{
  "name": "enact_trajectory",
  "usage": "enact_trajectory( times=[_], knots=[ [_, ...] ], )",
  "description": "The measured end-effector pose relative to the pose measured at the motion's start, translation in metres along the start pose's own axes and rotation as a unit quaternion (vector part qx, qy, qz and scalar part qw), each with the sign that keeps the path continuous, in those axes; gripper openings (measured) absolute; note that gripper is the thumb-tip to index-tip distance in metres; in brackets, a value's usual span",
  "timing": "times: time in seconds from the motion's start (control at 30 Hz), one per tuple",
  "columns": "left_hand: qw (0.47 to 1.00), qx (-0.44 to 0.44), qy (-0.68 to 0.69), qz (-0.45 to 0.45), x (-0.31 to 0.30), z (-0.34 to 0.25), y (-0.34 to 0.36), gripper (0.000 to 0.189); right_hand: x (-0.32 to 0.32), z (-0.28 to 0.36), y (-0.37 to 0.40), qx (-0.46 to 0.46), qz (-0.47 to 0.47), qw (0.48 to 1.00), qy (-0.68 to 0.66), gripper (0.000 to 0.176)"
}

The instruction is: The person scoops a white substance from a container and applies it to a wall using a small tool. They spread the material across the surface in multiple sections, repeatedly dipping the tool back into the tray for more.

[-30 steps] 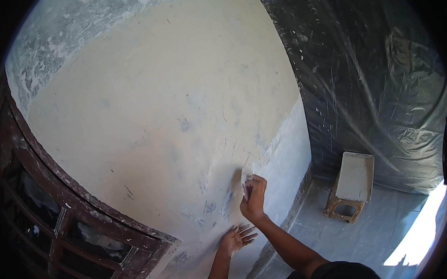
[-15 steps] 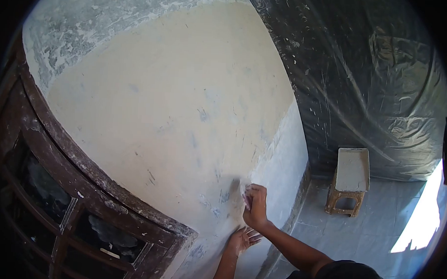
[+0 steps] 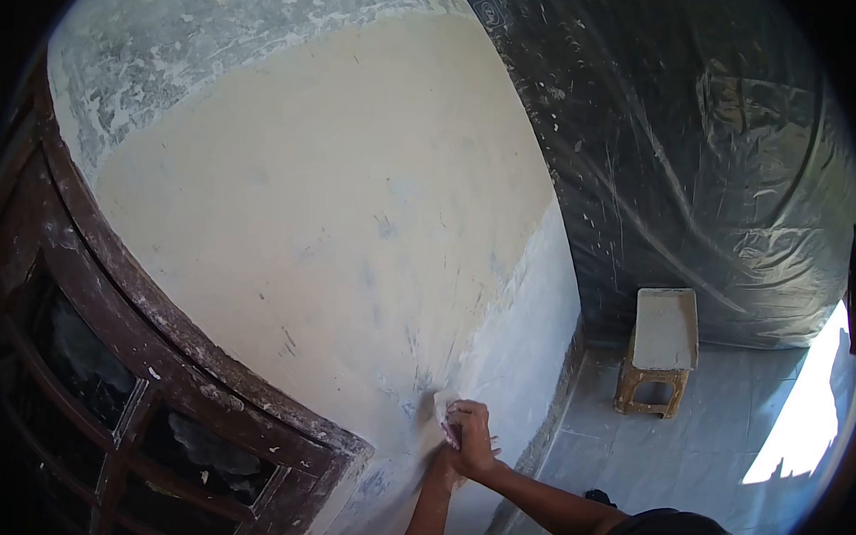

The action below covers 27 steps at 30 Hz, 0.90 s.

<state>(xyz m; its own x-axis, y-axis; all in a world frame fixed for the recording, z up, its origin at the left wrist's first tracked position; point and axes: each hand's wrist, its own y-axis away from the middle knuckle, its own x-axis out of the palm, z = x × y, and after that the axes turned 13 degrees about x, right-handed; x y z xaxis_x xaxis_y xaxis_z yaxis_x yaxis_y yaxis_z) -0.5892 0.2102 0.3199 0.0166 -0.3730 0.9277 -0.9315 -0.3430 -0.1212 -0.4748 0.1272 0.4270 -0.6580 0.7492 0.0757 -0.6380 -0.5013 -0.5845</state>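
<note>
My right hand point(image 3: 476, 441) is closed round a putty scraper point(image 3: 443, 417) whose pale, putty-smeared blade lies at the wall point(image 3: 335, 217). A pinkish edge of the tool shows beside my fingers. Just below and behind it, my left hand point(image 3: 446, 474) is near the wall surface, largely covered by the right hand. Its fingertips stick out past the right wrist, stretched apart, with nothing seen in them. Cream filler covers the middle of the wall, with grey scuffs and scratches around the scraper and whiter wall to the right.
A brown wooden window frame point(image 3: 189, 372) with glass panes borders the wall at left. Dark plastic sheeting point(image 3: 677, 163) hangs at right. On the tiled floor point(image 3: 705, 438) stands a spattered stool point(image 3: 650, 393) bearing a tray of pale putty point(image 3: 664, 328).
My right hand has moved down the wall with the scraper, slightly leftward in view. It now overlaps my left hand, which was more fully visible before.
</note>
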Motion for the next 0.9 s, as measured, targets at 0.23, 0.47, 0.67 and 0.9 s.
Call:
enact_trajectory(
  times=[0.23,0.47,0.67,0.9],
  knots=[
    [0.923,0.052,-0.25,-0.289,0.081,0.022,-0.016,0.052,0.005,-0.053,-0.143,0.014,-0.077,0.993,0.092,0.049],
    [0.891,0.255,-0.358,-0.112,0.007,0.023,-0.013,0.051,-0.009,-0.036,0.045,-0.105,0.172,0.979,0.016,0.036],
    [0.908,0.1,-0.218,-0.344,0.062,0.025,-0.018,0.045,-0.021,-0.032,-0.127,-0.053,-0.033,0.997,0.04,0.051],
    [0.938,0.232,-0.189,-0.174,0.017,0.029,-0.027,0.049,0.0,-0.044,-0.028,-0.08,0.102,0.991,0.039,0.037]
  ],
)
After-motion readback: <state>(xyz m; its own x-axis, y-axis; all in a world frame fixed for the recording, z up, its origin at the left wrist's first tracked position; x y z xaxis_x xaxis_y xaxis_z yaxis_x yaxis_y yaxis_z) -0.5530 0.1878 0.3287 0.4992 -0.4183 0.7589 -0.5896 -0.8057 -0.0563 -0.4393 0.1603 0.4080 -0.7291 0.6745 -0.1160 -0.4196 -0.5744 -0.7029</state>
